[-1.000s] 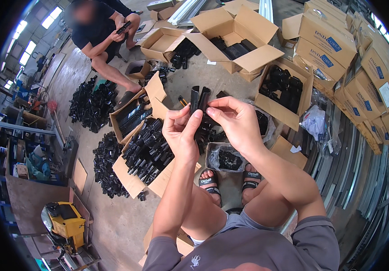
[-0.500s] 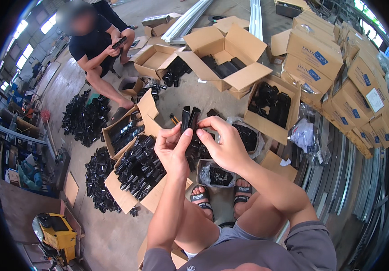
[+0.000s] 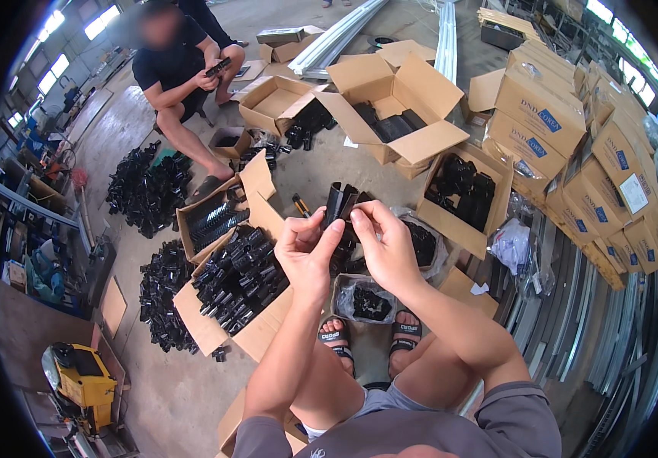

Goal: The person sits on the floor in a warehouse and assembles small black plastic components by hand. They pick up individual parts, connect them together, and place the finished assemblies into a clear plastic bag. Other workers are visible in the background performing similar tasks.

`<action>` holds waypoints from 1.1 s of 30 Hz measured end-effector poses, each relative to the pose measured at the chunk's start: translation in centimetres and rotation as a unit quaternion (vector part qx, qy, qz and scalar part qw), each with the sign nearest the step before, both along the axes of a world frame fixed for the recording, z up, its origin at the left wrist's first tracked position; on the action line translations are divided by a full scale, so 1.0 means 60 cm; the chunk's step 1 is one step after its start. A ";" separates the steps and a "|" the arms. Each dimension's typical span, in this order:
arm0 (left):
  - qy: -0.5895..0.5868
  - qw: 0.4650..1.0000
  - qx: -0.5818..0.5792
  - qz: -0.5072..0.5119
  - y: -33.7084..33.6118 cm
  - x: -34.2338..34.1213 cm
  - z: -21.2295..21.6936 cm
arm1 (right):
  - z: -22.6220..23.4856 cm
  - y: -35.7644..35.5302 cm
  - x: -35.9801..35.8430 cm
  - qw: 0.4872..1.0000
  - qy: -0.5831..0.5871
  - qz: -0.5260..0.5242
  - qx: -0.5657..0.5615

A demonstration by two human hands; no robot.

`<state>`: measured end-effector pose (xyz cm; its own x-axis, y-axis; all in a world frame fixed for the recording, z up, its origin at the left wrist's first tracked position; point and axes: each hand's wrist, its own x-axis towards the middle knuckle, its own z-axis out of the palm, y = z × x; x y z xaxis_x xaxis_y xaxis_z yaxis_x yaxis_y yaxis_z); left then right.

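In front of me both hands hold a glossy black channel-shaped part (image 3: 336,204) upright, its long open slot facing me. My left hand (image 3: 308,253) pinches its left side between thumb and fingers. At the right side, the thumb and fingers of my right hand (image 3: 386,248) are closed on the same part; a second dark edge there could be a separate piece, I cannot tell. Below my hands, near my feet, stands a small box (image 3: 344,309) lined with clear plastic and holding small black pieces. A yellow-and-black tool handle (image 3: 300,204) shows beyond my left hand.
Left of me are open cartons of black parts (image 3: 241,275) and loose heaps (image 3: 146,187) on the floor. A large open carton (image 3: 390,99) stands ahead, stacked cartons (image 3: 539,114) and metal profiles (image 3: 566,328) to the right. A seated co-worker (image 3: 184,69) handles a black part.
The black part has turned and tilted slightly in my fingers, and both hands sit a little further right in view. The whole view has shifted slightly.
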<state>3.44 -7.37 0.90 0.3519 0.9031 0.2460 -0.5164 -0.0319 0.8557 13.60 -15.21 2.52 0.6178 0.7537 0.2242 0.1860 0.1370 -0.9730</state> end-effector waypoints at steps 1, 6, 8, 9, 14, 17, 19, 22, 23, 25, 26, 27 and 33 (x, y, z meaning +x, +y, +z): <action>-0.007 1.000 -0.006 -0.002 0.000 0.002 0.001 | 0.002 0.003 -0.006 0.999 0.012 -0.004 0.030; -0.011 1.000 -0.022 -0.005 -0.004 -0.001 0.004 | -0.010 0.002 -0.008 0.997 0.055 0.020 0.058; -0.009 1.000 -0.023 -0.004 -0.007 -0.001 0.003 | -0.007 0.001 0.005 0.999 0.035 0.030 -0.008; -0.010 1.000 -0.021 -0.004 -0.006 0.001 0.004 | -0.004 0.002 0.010 0.998 0.022 0.035 -0.038; -0.008 1.000 -0.007 -0.007 -0.001 -0.002 0.002 | -0.005 0.005 -0.011 0.996 0.036 -0.008 0.077; -0.012 1.000 -0.007 -0.010 -0.002 0.002 0.001 | -0.019 0.004 0.000 0.995 0.068 0.018 0.076; -0.015 1.000 -0.018 -0.005 -0.001 0.005 0.000 | -0.016 0.003 0.007 0.999 0.045 0.021 0.020; 0.008 1.000 -0.020 -0.009 -0.007 0.003 0.005 | -0.010 -0.003 0.006 1.000 0.016 0.003 -0.017; 0.018 1.000 -0.024 -0.005 -0.003 0.001 -0.001 | -0.006 0.000 -0.003 0.999 0.023 -0.011 0.029; -0.005 1.000 -0.022 0.004 0.000 0.001 -0.003 | -0.015 0.008 -0.010 0.994 0.066 0.007 0.091; -0.022 0.999 -0.031 0.003 -0.005 0.003 -0.004 | -0.021 0.005 -0.006 0.992 0.074 0.033 0.096; -0.018 0.999 -0.026 -0.003 -0.003 0.001 -0.006 | -0.022 0.006 0.000 0.992 0.085 0.042 0.088; -0.003 1.000 -0.015 -0.002 -0.004 0.002 -0.001 | 0.000 -0.008 0.004 0.998 0.046 0.032 -0.027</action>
